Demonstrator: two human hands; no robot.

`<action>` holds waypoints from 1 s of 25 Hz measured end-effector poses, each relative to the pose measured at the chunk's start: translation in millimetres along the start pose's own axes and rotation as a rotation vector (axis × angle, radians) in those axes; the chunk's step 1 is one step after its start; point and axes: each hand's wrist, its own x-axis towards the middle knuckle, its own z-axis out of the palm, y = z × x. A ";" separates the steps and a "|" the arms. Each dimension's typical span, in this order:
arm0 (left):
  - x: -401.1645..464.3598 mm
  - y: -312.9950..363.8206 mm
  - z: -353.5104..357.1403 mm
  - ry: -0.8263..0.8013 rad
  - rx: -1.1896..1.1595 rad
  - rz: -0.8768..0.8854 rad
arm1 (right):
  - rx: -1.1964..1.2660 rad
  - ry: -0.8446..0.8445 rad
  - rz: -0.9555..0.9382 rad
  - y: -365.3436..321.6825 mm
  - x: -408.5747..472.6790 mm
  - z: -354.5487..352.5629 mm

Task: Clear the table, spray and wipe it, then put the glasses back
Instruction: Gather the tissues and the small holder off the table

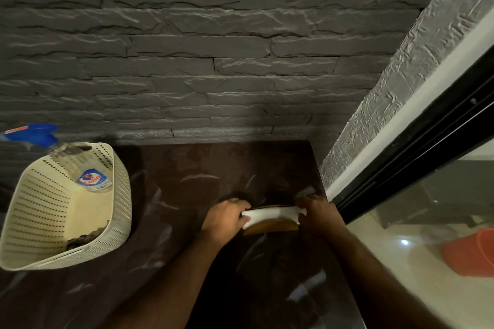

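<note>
A white cloth [272,215] is held stretched between the two hands: the left hand [227,218] is curled round its left end, the right hand [319,212] grips its right end, and the hands are kept apart with the cloth taut between them. Just under the cloth a brown, wood-coloured piece [270,228] is seen on the table [187,195]; what it is cannot be told. The dark marbled table top is bare around the hands, and faint damp-looking marks are seen near its far edge by the wall [213,61], though whether these are spray cannot be told. At the left edge of the table a cream perforated basket [34,222] is set, with a spray bottle [91,173] leaning inside it, its blue trigger head sticking out over the rim. No glasses are seen anywhere on the table. From this it is judged that the clearing is done and the spraying probably too, since the bottle is put by; the wiping seems to be in hand or about to begin. The return of the glasses is still left to be done.
</note>
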 end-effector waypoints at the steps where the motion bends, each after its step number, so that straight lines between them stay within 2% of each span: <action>1: -1.2 -1.6 -1.1 -0.012 -0.011 0.001 | 0.006 0.009 -0.003 -0.5 0.6 -1.5; 3: -1.8 -2.5 -3.3 -0.076 0.004 0.008 | -0.002 0.005 -0.012 -2.5 1.4 -4.6; 8: 3.7 13.7 9.3 -0.205 0.091 -0.038 | -0.088 -0.170 -0.043 -21.9 3.9 4.5; 14: -29.5 -3.0 -11.3 -0.029 0.083 -0.097 | -0.080 -0.046 -0.174 -65.5 3.0 -13.9; 19: -124.7 -76.1 -56.2 0.119 0.060 -0.225 | -0.101 -0.018 -0.462 -172.7 -10.5 -19.5; 23: -256.6 -147.5 -84.0 0.237 0.032 -0.414 | -0.014 -0.051 -0.739 -303.2 -48.2 10.8; 25: -327.6 -174.0 -88.1 0.289 0.022 -0.530 | -0.076 -0.050 -0.894 -368.1 -74.6 31.9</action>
